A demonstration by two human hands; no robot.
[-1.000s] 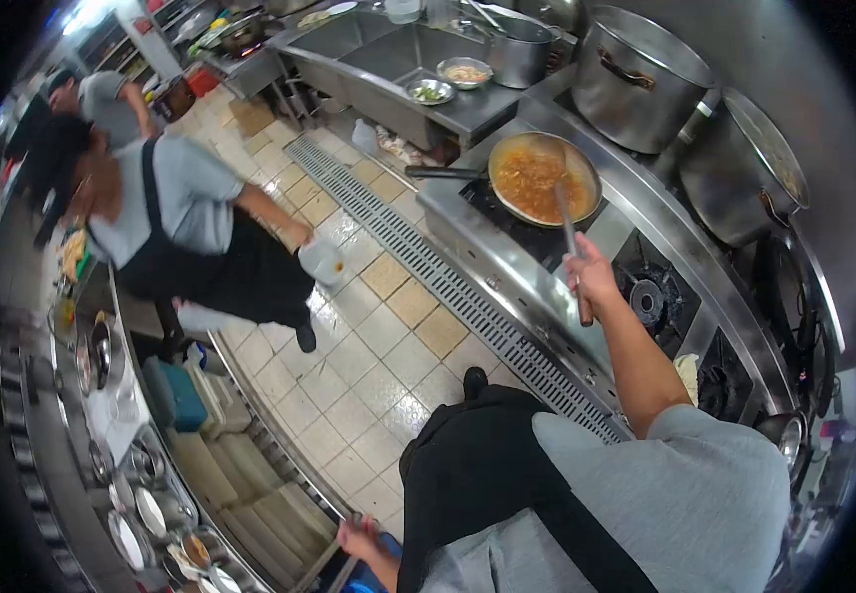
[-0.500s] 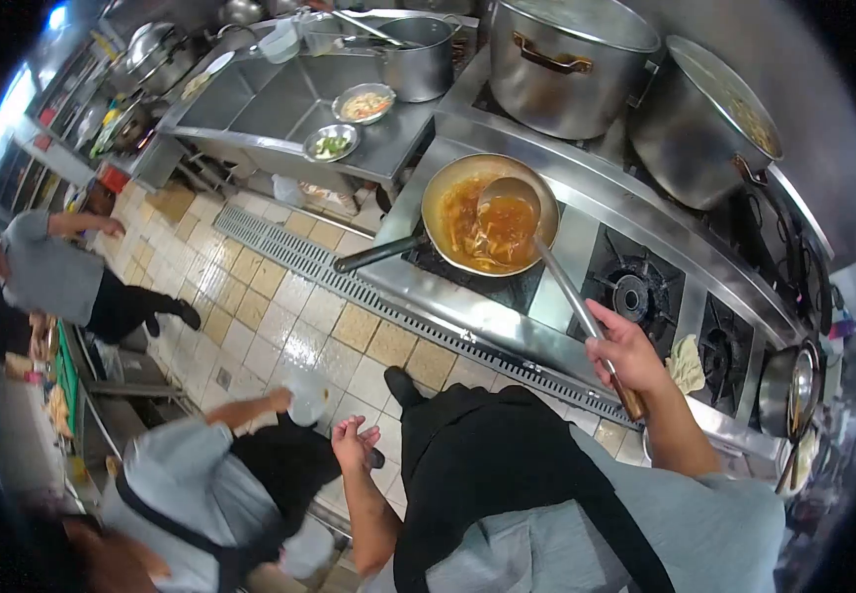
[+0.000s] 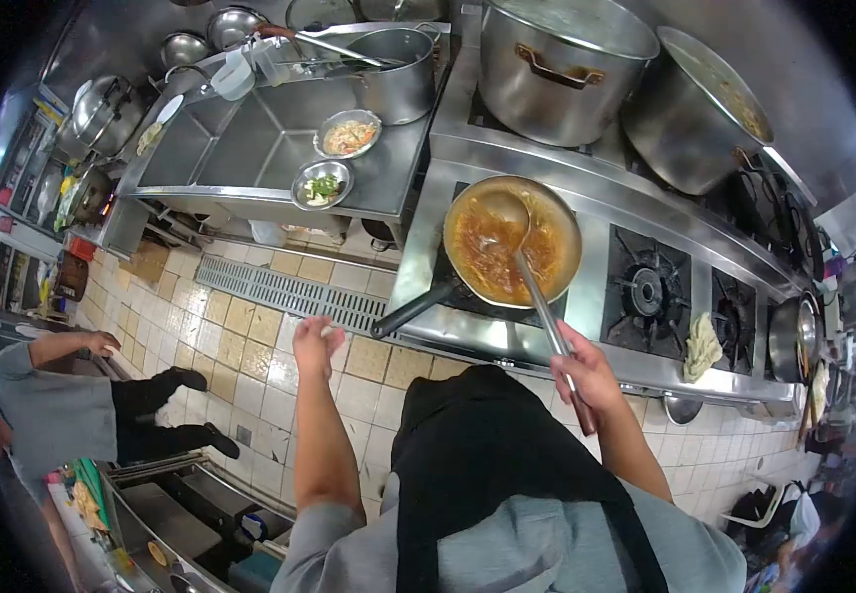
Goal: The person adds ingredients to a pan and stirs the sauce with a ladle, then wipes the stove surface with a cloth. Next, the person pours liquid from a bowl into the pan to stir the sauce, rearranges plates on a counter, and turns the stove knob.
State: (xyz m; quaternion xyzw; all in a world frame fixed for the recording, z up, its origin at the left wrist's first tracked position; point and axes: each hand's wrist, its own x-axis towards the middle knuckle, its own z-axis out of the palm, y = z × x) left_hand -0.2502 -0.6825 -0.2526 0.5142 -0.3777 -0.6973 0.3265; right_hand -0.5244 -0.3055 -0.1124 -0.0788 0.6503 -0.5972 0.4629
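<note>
My right hand (image 3: 586, 374) is wrapped round the handle of a long metal ladle (image 3: 538, 289). The ladle's round bowl dips into orange-brown broth (image 3: 507, 252) with strips of food in it. That broth sits in a frying pan (image 3: 571, 232) on the nearest burner. The pan's black handle (image 3: 413, 310) points towards me and to the left. My left hand (image 3: 317, 346) is in the air left of this handle, not touching it, fingers loosely apart and holding nothing.
Left of the stove, a metal bowl of chopped greens (image 3: 323, 186) and a bowl of mixed shreds (image 3: 348, 134) stand beside the sink (image 3: 270, 104). Large stockpots (image 3: 556, 74) stand behind. A cloth (image 3: 702, 348) lies by the right burners. A co-worker (image 3: 57, 395) is at far left.
The ladle's bowl has shifted to the pan's upper middle. My left hand has moved forward, nearer the pan handle. The nearby person with a white bowl is out of view.
</note>
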